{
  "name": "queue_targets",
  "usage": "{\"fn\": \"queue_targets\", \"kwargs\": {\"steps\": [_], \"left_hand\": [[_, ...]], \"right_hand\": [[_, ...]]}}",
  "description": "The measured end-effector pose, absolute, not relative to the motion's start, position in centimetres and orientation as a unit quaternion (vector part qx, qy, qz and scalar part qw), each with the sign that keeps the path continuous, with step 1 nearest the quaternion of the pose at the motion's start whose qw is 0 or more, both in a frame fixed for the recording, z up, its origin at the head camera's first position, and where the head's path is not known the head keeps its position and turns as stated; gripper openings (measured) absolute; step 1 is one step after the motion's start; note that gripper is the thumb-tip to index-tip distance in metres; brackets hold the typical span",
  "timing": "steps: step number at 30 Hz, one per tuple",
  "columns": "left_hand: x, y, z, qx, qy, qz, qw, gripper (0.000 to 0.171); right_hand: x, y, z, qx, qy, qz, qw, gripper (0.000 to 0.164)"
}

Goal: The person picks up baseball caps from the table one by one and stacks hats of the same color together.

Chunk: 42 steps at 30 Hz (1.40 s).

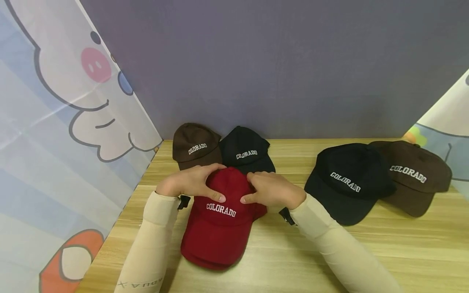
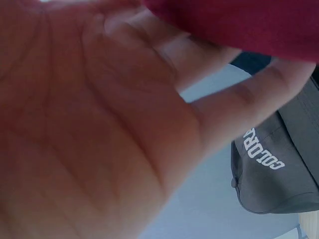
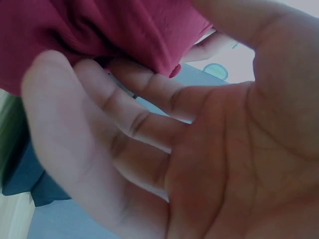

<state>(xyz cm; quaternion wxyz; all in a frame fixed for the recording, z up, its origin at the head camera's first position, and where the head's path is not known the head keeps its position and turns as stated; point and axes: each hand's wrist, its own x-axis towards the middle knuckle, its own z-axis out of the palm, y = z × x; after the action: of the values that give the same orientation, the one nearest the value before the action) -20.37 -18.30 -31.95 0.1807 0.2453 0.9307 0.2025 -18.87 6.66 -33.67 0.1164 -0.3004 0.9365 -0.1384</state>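
A red baseball cap [image 1: 221, 228] with white COLORADO lettering is between my two hands, its brim pointing toward me. My left hand [image 1: 190, 183] grips the crown's left side, thumb on the front above the lettering. From the right, my right hand [image 1: 272, 189] holds the crown in the same way, thumb on the front. In the left wrist view, fingers reach under the red fabric [image 2: 254, 25]; the right wrist view shows curled fingers at the folded red cloth [image 3: 124, 30]. More red fabric [image 1: 260, 211] shows at the cap's right, and a second brim edge lies under the front.
Behind the red cap sit a brown cap [image 1: 196, 144] and a black cap [image 1: 245, 148], near the grey wall [image 1: 256, 69]. Right of my right forearm, another black cap [image 1: 348, 183] overlaps another brown cap [image 1: 414, 175] on the wooden table [image 1: 286, 260]. A printed curtain [image 1: 55, 162] hangs at left.
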Motion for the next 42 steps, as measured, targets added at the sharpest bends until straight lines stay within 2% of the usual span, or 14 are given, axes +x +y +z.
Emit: {"fn": "queue_targets", "kwargs": {"steps": [15,23,31,35,42], "left_hand": [[-20.1,-17.2,-32.0,0.228,0.946,0.171,0.153,0.091],[-20.0,-17.6,-32.0,0.211,0.951,0.168,0.151,0.088],[-20.0,-18.0,-32.2,0.192,0.952,0.171,0.166,0.084],[-19.8,-18.3,-32.7,0.191,0.953,0.172,0.16,0.084],[-19.2,-19.0,-34.0,0.207,0.96,0.168,0.085,0.087]], "right_hand": [[-20.1,8.0,-33.3,-0.263,0.948,-0.159,0.085,0.035],[-20.5,11.2,-30.7,-0.258,0.945,-0.194,0.05,0.038],[-19.9,16.7,-28.6,-0.222,0.943,-0.25,-0.004,0.049],[-19.7,19.9,-29.6,-0.211,0.947,-0.239,-0.041,0.049],[-19.9,25.2,-33.4,-0.173,0.958,-0.209,-0.095,0.054]]}}
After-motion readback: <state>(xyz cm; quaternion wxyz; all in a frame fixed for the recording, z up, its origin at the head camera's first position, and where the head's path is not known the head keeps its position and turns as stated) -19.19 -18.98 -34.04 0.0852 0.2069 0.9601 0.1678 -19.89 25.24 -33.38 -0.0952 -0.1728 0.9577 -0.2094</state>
